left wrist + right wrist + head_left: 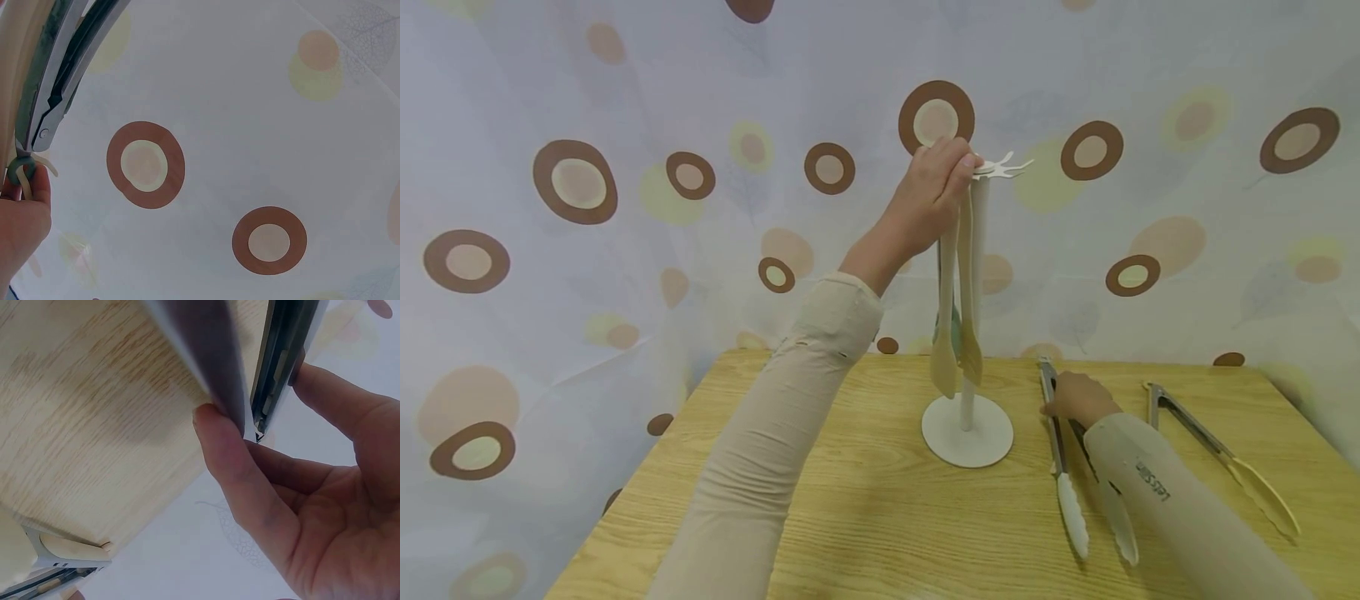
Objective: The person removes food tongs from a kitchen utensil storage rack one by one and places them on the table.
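A white utensil stand (943, 437) with a round base and curved hooks (1003, 169) stands upright on the table. My left hand (936, 187) is at its top, fingers curled. In the left wrist view those fingers pinch the green hanging loop (14, 169) of metal tongs (44, 132), and a pale hook runs through the loop. Beige utensils, among them a spatula (943, 367) and a turner (972, 360), hang beside them. Right of the base, my right hand (1078, 400) grips white-tipped metal tongs (1071, 508) near their hinged end, their two arms spread.
Another pair of metal tongs with beige tips (1258, 492) lies spread on the right side of the wooden table (850, 500). Behind the table hangs a pale curtain (850, 67) printed with brown rings.
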A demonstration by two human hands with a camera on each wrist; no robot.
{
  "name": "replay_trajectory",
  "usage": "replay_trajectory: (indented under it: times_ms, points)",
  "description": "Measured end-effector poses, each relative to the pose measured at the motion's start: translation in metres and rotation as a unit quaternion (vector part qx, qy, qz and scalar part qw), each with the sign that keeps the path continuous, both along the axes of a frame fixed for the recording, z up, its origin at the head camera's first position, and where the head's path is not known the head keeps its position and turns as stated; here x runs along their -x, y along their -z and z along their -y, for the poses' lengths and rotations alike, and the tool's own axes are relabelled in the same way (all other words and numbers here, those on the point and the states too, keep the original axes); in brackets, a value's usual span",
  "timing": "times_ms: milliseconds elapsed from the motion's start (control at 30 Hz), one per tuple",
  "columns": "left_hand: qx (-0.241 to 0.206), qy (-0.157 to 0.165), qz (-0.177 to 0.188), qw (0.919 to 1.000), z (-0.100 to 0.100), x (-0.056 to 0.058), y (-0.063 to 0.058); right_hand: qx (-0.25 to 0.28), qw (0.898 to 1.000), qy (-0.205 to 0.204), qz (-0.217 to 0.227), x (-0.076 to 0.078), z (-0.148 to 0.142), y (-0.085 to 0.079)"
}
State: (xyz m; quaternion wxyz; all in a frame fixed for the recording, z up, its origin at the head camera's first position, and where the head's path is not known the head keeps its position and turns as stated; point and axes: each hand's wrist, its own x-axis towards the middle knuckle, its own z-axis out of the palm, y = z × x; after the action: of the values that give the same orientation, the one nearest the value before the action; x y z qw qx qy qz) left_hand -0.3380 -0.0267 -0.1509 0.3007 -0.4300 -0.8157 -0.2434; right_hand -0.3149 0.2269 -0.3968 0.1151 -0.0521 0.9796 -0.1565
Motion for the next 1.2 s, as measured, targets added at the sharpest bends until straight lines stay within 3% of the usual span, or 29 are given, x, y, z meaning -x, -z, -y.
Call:
replay_trajectory:
  times_ms: [633, 1200]
  points:
    - [0.006, -0.005, 0.000, 1.0000, 0.0002, 0.0001, 0.0001, -0.020, 0.999, -0.015, 0.033, 0.0068, -0.0009, 0.0026]
    - [0.002, -0.002, 0.000, 1.0000, -0.0002, -0.0009, -0.0002, -0.015, 0.999, -0.006, 0.045, 0.0009, -0.0009, -0.0027]
